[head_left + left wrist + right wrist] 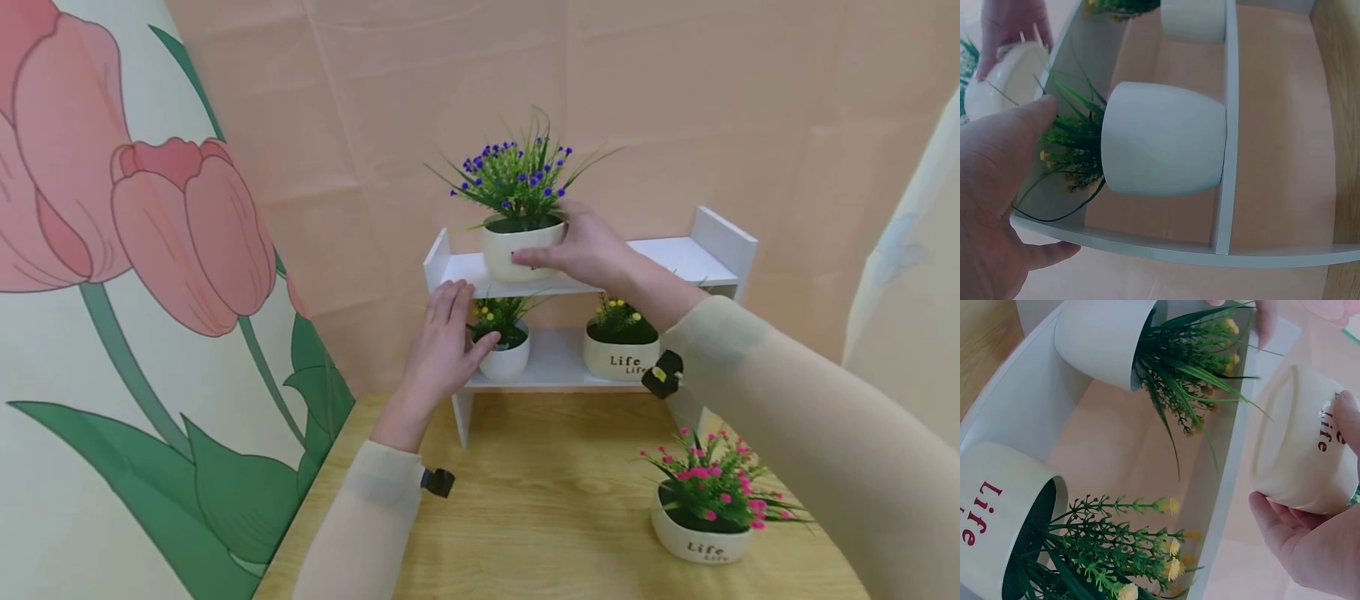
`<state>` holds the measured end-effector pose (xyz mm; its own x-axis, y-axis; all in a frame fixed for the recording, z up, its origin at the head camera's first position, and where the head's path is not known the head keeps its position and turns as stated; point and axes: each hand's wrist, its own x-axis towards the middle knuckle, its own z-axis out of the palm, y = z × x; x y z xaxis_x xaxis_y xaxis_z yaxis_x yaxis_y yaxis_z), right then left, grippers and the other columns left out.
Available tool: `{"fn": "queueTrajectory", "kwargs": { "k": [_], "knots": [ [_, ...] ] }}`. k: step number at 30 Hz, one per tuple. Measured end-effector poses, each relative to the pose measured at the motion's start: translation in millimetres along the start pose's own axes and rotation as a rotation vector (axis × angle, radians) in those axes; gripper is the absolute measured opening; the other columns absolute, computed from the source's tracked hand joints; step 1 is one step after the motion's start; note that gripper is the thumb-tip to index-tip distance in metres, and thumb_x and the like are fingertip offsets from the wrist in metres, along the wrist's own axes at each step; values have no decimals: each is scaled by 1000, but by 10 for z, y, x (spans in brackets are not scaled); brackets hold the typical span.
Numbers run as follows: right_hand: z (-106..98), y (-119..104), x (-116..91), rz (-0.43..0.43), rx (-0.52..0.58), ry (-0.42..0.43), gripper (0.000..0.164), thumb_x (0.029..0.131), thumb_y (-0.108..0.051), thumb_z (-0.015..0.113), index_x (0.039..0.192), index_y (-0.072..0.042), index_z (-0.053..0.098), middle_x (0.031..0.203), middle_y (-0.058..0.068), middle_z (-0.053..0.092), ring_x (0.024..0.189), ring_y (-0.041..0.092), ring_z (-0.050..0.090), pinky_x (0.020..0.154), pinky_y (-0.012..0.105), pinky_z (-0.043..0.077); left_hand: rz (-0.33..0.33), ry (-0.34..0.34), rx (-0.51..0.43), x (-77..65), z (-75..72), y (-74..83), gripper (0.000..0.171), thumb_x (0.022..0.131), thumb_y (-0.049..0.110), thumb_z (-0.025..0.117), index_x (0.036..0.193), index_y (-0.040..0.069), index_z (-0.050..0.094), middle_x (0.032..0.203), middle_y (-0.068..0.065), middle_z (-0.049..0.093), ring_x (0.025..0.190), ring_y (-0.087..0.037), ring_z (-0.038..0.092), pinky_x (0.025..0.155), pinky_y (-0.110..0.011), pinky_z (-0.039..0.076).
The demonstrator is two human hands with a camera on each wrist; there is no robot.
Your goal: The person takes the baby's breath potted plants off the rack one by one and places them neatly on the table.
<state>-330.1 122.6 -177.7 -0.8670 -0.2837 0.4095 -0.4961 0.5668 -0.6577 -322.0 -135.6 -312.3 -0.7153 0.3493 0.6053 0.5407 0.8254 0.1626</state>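
My right hand grips a cream flowerpot of purple flowers, thumb across its lettered front. The pot is close over the left part of the top board of a white two-tier shelf; its pale underside shows in the right wrist view. My left hand rests at the shelf's upper left corner, fingers extended and thumb spread. Just behind that thumb, a white pot of yellow flowers stands on the lower board. Farther right on that board stands a second yellow-flowered pot with red "Life" lettering.
A cream "Life" pot with pink flowers stands on the wooden table at the front right, below my right forearm. Behind the shelf hangs a peach cloth backdrop. A tulip-printed panel borders the table's left side.
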Motion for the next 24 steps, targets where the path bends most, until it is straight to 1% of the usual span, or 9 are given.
{"fn": "queueTrajectory", "kwargs": {
  "k": [4,9,12,14,17,19,21,24],
  "knots": [
    [-58,-12,-78,11,3,13,87,90,-51,92,161,-17,53,139,11,67,120,30,62,102,48,49,13,10,-5,5,16,-2,85,106,43,76,167,0,36,173,-19,33,164,-34,23,135,-42,20],
    [-124,-51,-212,55,-1,28,85,89,-53,92,156,-14,56,137,12,67,120,30,61,100,48,50,13,7,-17,7,11,-4,85,106,42,76,168,1,35,173,-19,32,164,-35,22,135,-42,19],
    [-155,-77,-287,90,-22,40,89,88,-56,93,155,-12,54,138,14,65,120,32,61,99,49,51,13,16,-23,2,2,-10,85,106,41,77,168,1,35,173,-19,34,164,-36,23,135,-43,20],
    [-175,-88,-335,113,-38,45,96,87,-58,92,160,-12,50,138,16,65,119,34,61,97,50,52,18,27,-22,2,-4,-16,84,106,40,77,168,0,36,172,-20,35,164,-36,24,135,-43,20],
    [-199,-99,-404,133,-48,48,99,86,-60,92,162,-14,48,140,17,64,119,35,61,96,51,53,27,36,-18,-1,-15,-24,85,106,40,78,167,0,36,171,-20,36,163,-36,25,135,-42,20],
    [-216,-98,-454,136,-52,48,100,86,-61,92,164,-16,47,141,16,64,120,36,61,96,51,53,29,37,-12,-3,-19,-26,85,106,40,78,167,0,36,171,-20,36,163,-36,25,135,-42,20],
    [-233,-96,-511,128,-51,56,97,86,-60,93,161,-16,49,144,14,62,124,35,60,99,52,52,26,34,-8,-8,-21,-24,85,106,41,77,167,0,35,171,-20,36,163,-36,25,135,-43,20],
    [-257,-75,-604,80,-38,63,92,86,-57,94,160,-19,52,149,10,61,131,34,58,104,55,51,18,28,-3,-17,-21,-17,85,106,41,76,168,1,34,171,-19,35,164,-36,24,135,-43,22]
  ]
}}
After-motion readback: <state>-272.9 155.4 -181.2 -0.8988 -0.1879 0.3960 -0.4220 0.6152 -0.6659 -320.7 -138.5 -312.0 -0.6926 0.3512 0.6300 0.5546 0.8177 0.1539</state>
